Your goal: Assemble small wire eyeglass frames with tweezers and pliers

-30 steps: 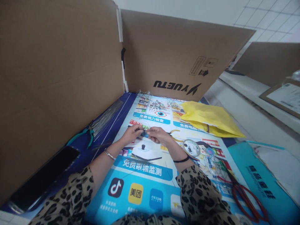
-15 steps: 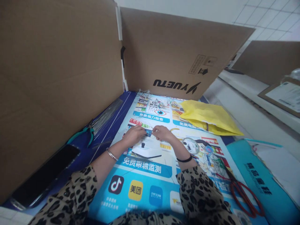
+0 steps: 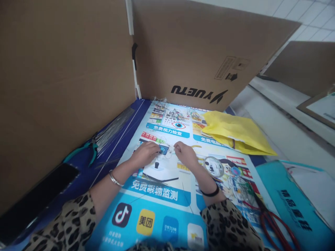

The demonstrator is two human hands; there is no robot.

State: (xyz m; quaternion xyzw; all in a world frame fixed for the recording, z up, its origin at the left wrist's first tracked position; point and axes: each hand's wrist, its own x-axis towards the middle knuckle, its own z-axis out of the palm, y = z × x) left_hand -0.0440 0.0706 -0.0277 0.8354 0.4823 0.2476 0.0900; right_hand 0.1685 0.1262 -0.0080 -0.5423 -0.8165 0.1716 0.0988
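My left hand (image 3: 146, 153) is closed in a pinch above the printed poster (image 3: 167, 167). Facing it, my right hand (image 3: 186, 154) is also pinched, fingertips curled toward the left. Faint, pale loops of thin wire (image 3: 170, 145) show in the gap between the two hands and seem to run from one to the other. The wire is so fine that its ends cannot be made out. A clear round spool (image 3: 213, 166) lies to the right of my right hand, with colourful strands (image 3: 239, 184) beyond it.
Cardboard panels stand on the left (image 3: 65, 69) and at the back (image 3: 204, 52). Pliers (image 3: 90, 153), a bundle of straight wires (image 3: 112, 130) and a black phone (image 3: 39, 202) lie left. A yellow pouch (image 3: 235, 130), red-handled scissors (image 3: 274, 223) and a teal packet (image 3: 288, 195) lie right.
My hands have drawn farther apart, the left going left and the right shifting slightly right. The whole view has also shifted a little with my head.
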